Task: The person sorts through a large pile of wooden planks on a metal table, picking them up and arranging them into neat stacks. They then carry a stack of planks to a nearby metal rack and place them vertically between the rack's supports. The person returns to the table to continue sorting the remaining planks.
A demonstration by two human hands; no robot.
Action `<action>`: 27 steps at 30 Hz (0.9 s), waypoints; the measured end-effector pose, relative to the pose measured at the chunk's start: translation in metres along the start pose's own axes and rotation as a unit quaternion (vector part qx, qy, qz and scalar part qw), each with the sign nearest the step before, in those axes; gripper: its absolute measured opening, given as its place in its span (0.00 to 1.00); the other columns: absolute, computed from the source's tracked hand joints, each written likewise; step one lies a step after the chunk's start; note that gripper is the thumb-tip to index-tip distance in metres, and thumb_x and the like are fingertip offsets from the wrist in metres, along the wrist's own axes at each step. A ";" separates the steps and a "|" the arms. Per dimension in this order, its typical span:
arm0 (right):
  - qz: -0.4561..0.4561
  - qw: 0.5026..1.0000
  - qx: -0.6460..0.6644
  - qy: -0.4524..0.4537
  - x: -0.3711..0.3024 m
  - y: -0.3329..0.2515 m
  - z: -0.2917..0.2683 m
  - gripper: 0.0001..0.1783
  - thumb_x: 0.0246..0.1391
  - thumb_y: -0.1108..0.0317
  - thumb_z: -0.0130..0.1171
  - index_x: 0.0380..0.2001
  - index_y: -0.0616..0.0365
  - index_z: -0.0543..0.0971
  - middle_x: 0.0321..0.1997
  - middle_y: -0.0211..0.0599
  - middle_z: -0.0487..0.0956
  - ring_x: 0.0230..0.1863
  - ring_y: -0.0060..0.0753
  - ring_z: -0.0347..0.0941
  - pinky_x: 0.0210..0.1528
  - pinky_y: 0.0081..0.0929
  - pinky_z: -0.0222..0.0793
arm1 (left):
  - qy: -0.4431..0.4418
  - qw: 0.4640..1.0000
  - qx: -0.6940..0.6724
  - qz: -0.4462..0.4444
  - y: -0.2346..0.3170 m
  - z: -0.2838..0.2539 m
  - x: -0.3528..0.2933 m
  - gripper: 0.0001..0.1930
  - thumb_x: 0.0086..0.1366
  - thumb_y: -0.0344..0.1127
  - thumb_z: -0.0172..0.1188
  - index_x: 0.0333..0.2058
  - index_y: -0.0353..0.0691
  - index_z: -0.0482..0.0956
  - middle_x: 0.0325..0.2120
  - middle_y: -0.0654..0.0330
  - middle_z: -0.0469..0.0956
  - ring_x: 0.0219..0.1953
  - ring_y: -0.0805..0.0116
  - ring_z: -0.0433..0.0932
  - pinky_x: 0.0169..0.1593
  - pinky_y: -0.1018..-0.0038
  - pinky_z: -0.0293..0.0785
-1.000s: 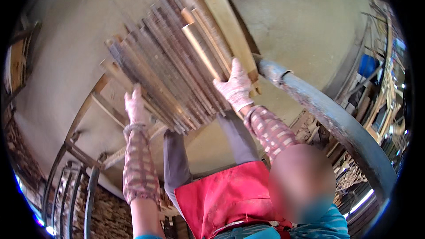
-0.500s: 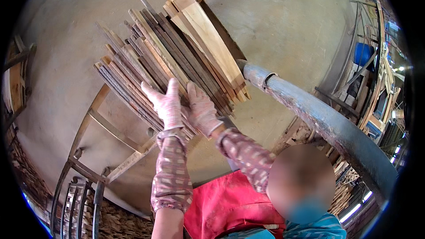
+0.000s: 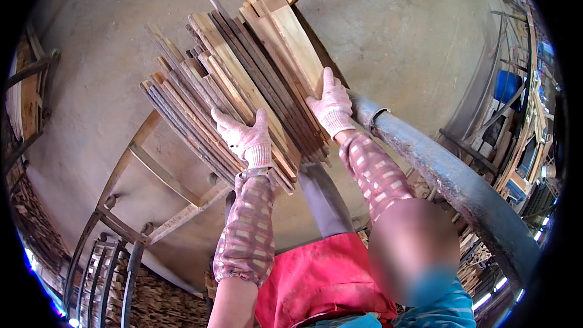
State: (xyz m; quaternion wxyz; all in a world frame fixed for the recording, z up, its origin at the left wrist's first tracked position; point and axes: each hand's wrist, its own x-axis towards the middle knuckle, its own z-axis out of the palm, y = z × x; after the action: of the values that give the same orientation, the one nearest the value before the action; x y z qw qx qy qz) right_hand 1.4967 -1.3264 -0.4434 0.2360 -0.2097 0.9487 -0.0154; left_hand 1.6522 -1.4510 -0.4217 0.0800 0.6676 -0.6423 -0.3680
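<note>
A bundle of wooden slats (image 3: 243, 94) fills the middle of the view: long, thin, flat strips stacked on edge in a fanned sheaf, some pale and fresh-sawn, others dark grey and weathered, with rough splintered ends. The widest, palest board lies at the right side of the stack.

The left hand (image 3: 246, 136), in a whitish knitted glove, lies flat against the slat ends low in the bundle, fingers spread and pressed onto the wood. The right hand (image 3: 331, 106), gloved the same way, grips the right edge of the bundle beside the pale board, fingers curled over it. Both forearms wear checked pink sleeve covers and rise from the lower edge toward the stack.

Just right of the right hand a thick, dark, rounded metal pipe (image 3: 449, 176) runs diagonally down to the right. Below the bundle a red apron (image 3: 316, 282) shows. Behind lies a dusty concrete floor (image 3: 413, 42), and at lower left a wooden frame (image 3: 158, 176) rests on it.
</note>
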 end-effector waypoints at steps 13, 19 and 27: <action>-0.073 0.981 0.171 -0.047 -0.093 -0.060 0.026 0.32 0.57 0.48 0.63 0.57 0.60 0.74 0.59 0.52 0.75 0.57 0.56 0.74 0.57 0.46 0.73 | -0.018 0.994 -0.104 0.009 -0.020 0.003 0.001 0.56 0.58 0.41 0.73 0.75 0.41 0.42 0.72 0.41 0.52 0.73 0.45 0.53 0.74 0.59 0.52; -0.085 0.988 0.125 -0.001 -0.087 -0.067 0.034 0.30 0.61 0.48 0.61 0.55 0.62 0.74 0.60 0.49 0.74 0.60 0.55 0.72 0.59 0.45 0.71 | -0.040 0.985 -0.155 -0.063 -0.008 -0.009 -0.002 0.57 0.59 0.42 0.74 0.76 0.41 0.40 0.73 0.45 0.52 0.74 0.53 0.53 0.74 0.66 0.49; -0.007 0.962 0.271 0.037 -0.142 -0.024 0.040 0.21 0.61 0.59 0.59 0.54 0.57 0.78 0.55 0.47 0.78 0.55 0.54 0.75 0.61 0.41 0.71 | -0.043 0.987 -0.146 -0.050 -0.019 -0.008 0.005 0.55 0.60 0.38 0.72 0.76 0.40 0.41 0.74 0.47 0.50 0.75 0.55 0.50 0.75 0.67 0.47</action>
State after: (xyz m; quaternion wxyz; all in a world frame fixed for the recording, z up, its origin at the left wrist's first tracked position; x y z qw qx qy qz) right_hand 1.6378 -1.2878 -0.4137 0.2487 -0.1440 0.9156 -0.2812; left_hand 1.6713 -1.4552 -0.4285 0.1301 0.6633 -0.5508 -0.4896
